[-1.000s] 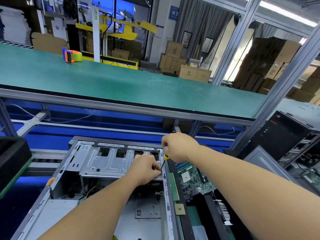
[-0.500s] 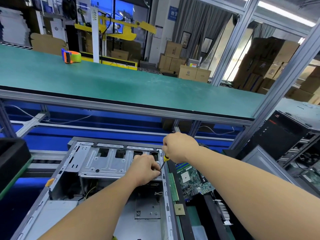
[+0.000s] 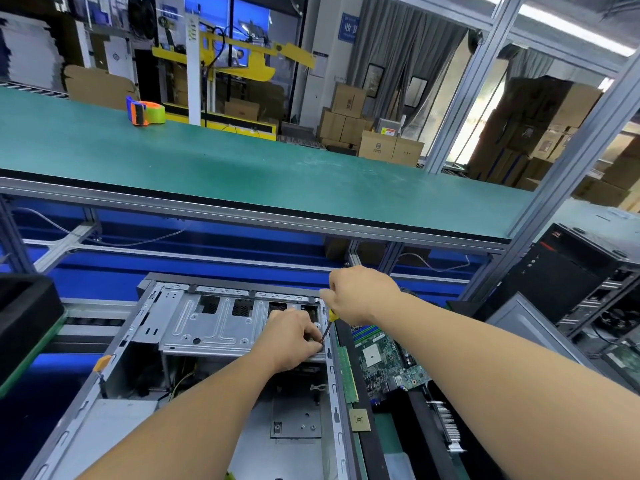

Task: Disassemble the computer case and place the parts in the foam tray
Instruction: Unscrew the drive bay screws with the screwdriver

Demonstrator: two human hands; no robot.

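Right hand [image 3: 360, 294] clamped on a screwdriver [image 3: 328, 325], its tip just beside the left hand's pinching fingers [image 3: 311, 332] on the drive cage [image 3: 214, 327]; keeping it square should prevent slipping.

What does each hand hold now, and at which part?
Right hand: yellow-handled screwdriver, by its handle. Left hand: fingers pinched near the tip; what they hold cannot be told.

Views: one, head-worn wide-angle camera.
Position: above the open computer case [image 3: 214, 358], close over both forearms.
Facing: forward and downward, across the green shelf [image 3: 242, 168] toward stacked cartons [image 3: 349, 112] beyond.
Nearness: hands near; edges bowed by the lens.
Shared coverage: none, single view.
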